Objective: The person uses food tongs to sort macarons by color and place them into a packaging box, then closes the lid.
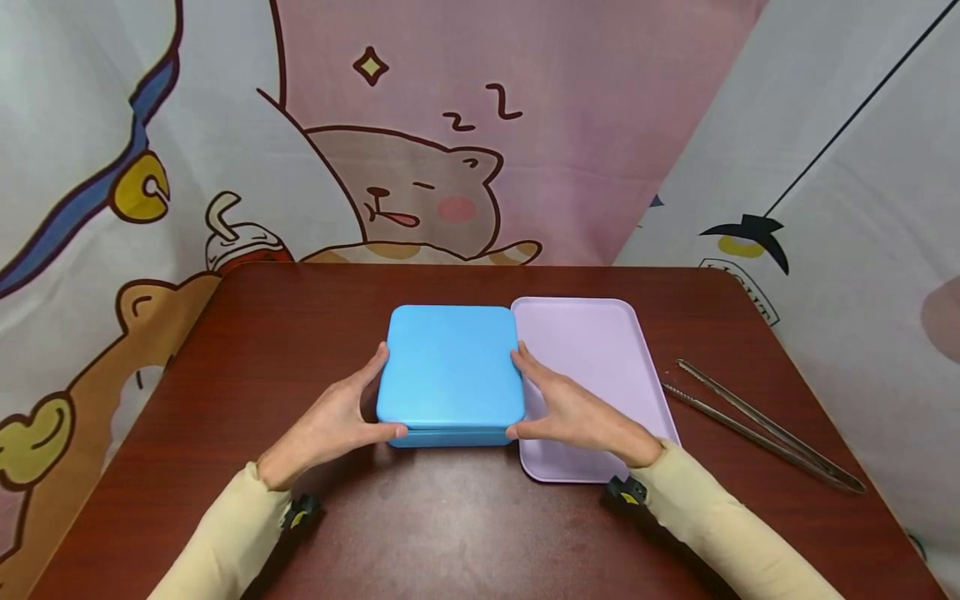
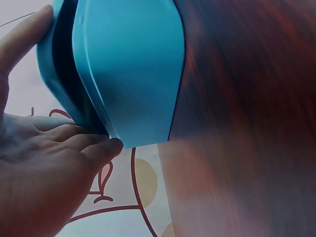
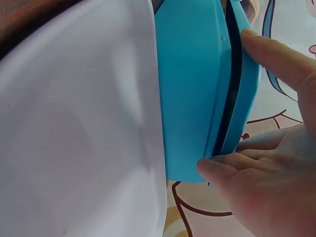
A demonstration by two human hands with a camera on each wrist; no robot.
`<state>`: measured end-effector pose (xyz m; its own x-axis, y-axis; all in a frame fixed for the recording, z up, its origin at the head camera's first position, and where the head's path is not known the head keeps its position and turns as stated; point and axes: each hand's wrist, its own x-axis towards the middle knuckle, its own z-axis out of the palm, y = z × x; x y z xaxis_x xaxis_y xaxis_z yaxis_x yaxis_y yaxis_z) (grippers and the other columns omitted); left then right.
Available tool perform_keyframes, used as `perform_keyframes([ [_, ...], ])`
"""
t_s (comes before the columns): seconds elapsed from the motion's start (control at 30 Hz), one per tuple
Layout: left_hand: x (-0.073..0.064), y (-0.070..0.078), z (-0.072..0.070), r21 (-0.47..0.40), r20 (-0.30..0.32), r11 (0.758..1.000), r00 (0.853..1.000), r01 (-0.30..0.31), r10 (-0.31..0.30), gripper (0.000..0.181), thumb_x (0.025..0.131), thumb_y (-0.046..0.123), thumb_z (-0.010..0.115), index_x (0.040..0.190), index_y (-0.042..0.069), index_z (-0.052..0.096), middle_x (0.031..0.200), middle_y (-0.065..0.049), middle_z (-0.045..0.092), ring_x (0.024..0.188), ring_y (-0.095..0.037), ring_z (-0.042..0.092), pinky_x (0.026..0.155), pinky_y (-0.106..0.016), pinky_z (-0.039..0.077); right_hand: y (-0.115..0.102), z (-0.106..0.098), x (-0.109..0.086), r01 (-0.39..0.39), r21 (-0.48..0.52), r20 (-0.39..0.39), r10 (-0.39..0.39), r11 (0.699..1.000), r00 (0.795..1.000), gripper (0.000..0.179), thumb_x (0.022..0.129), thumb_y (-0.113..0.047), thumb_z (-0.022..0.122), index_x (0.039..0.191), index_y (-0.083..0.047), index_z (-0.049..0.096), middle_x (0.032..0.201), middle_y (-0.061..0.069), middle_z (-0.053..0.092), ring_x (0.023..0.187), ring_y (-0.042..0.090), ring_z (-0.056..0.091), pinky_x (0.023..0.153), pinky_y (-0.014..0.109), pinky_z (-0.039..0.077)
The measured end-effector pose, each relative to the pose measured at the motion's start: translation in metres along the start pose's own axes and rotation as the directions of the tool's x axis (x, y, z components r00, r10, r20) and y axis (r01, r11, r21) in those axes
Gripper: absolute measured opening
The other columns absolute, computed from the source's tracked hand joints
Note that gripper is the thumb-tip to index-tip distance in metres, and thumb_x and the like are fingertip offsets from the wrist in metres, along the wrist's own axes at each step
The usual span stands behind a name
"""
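A blue rectangular box (image 1: 457, 438) sits on the table, its flat blue lid (image 1: 450, 367) over the top. Both wrist views show a dark gap between the box body (image 2: 133, 74) and the lid (image 3: 248, 89), so the lid is slightly raised. My left hand (image 1: 333, 421) holds the lid's left side, thumb at the near corner and fingers farther back along the edge. On the opposite side my right hand (image 1: 581, 408) grips the lid in the same way. What the box contains is hidden.
A pale purple tray (image 1: 585, 350) lies right beside the box, under my right hand and wrist. Metal tongs (image 1: 765, 429) rest with their tips apart farther right on the brown table (image 1: 300, 333). Behind the table hangs a printed cartoon cloth (image 1: 570, 125).
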<state>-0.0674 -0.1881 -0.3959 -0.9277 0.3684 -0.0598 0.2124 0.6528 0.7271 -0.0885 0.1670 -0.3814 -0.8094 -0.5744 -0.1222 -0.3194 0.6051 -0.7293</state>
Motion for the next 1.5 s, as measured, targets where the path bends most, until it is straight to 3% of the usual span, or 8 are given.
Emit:
perform_keyframes([
  [0.23, 0.001, 0.000, 0.003, 0.021, 0.009, 1.000, 1.000, 0.007, -0.007, 0.122, 0.080, 0.040, 0.090, 0.166, 0.005, 0.012, 0.171, -0.016, 0.017, 0.150, -0.037, 0.035, 0.111, -0.055, 0.042, 0.002, 0.002, 0.002, -0.004, -0.013, 0.018, 0.004, 1.000, 1.000, 0.114, 0.085, -0.039, 0.087, 0.166, -0.003, 0.015, 0.173, 0.012, 0.002, 0.157, 0.028, 0.016, 0.122, 0.051, 0.027],
  [0.93, 0.000, -0.001, 0.006, 0.078, 0.032, 0.997, 0.999, 0.004, -0.006, 0.122, 0.081, 0.043, 0.089, 0.165, -0.001, 0.013, 0.171, -0.020, 0.013, 0.152, -0.038, 0.031, 0.115, -0.056, 0.037, 0.003, 0.003, 0.005, 0.029, -0.080, 0.039, -0.026, 0.996, 0.999, 0.112, 0.086, -0.039, 0.086, 0.165, -0.001, 0.015, 0.172, 0.018, 0.001, 0.155, 0.032, 0.020, 0.118, 0.052, 0.033],
  [1.03, 0.000, 0.001, 0.004, 0.096, 0.032, 0.995, 0.999, 0.008, -0.011, 0.118, 0.084, 0.050, 0.085, 0.165, 0.000, 0.015, 0.171, -0.019, 0.013, 0.153, -0.038, 0.028, 0.116, -0.058, 0.035, 0.001, 0.001, 0.003, 0.015, -0.104, 0.040, -0.011, 0.994, 0.999, 0.114, 0.085, -0.046, 0.085, 0.165, -0.003, 0.016, 0.172, 0.018, 0.002, 0.155, 0.032, 0.021, 0.118, 0.051, 0.033],
  [1.13, 0.001, 0.003, 0.000, 0.128, -0.008, 0.992, 1.000, 0.012, -0.011, 0.110, 0.089, 0.059, 0.076, 0.165, 0.003, 0.019, 0.172, -0.015, 0.014, 0.154, -0.036, 0.026, 0.116, -0.060, 0.034, -0.001, -0.004, 0.002, 0.007, -0.157, 0.007, -0.006, 0.988, 1.000, 0.113, 0.086, -0.058, 0.079, 0.165, -0.005, 0.019, 0.173, 0.015, 0.004, 0.156, 0.031, 0.020, 0.119, 0.052, 0.032],
  [1.3, 0.017, 0.010, -0.002, 0.227, -0.086, 0.973, 0.994, -0.040, 0.061, 0.098, 0.096, 0.065, 0.062, 0.165, 0.006, 0.025, 0.173, -0.010, 0.010, 0.159, -0.032, 0.012, 0.122, -0.059, 0.022, -0.004, -0.013, 0.010, 0.020, -0.280, -0.078, -0.044, 0.960, 0.996, 0.103, 0.095, -0.069, 0.060, 0.165, -0.005, 0.020, 0.173, 0.007, 0.001, 0.159, 0.026, 0.007, 0.124, 0.051, 0.023],
  [1.4, 0.035, 0.013, -0.002, 0.327, -0.088, 0.941, 0.989, -0.084, 0.119, 0.096, 0.098, 0.068, 0.055, 0.164, 0.004, 0.028, 0.174, -0.010, 0.007, 0.160, -0.032, 0.004, 0.124, -0.060, 0.015, -0.004, -0.014, 0.021, 0.028, -0.386, -0.094, -0.070, 0.922, 0.993, 0.101, 0.098, -0.072, 0.050, 0.165, -0.003, 0.020, 0.174, 0.010, 0.002, 0.160, 0.028, 0.003, 0.125, 0.052, 0.018],
  [1.5, 0.052, 0.014, 0.000, 0.421, -0.060, 0.903, 0.991, -0.085, 0.122, 0.098, 0.098, 0.073, 0.048, 0.164, 0.004, 0.027, 0.174, -0.013, 0.004, 0.159, -0.034, 0.000, 0.123, -0.064, 0.012, -0.002, -0.013, 0.034, 0.026, -0.472, -0.084, -0.074, 0.881, 0.994, 0.101, 0.099, -0.074, 0.044, 0.164, -0.001, 0.020, 0.173, 0.016, 0.005, 0.159, 0.033, 0.005, 0.124, 0.057, 0.018],
])
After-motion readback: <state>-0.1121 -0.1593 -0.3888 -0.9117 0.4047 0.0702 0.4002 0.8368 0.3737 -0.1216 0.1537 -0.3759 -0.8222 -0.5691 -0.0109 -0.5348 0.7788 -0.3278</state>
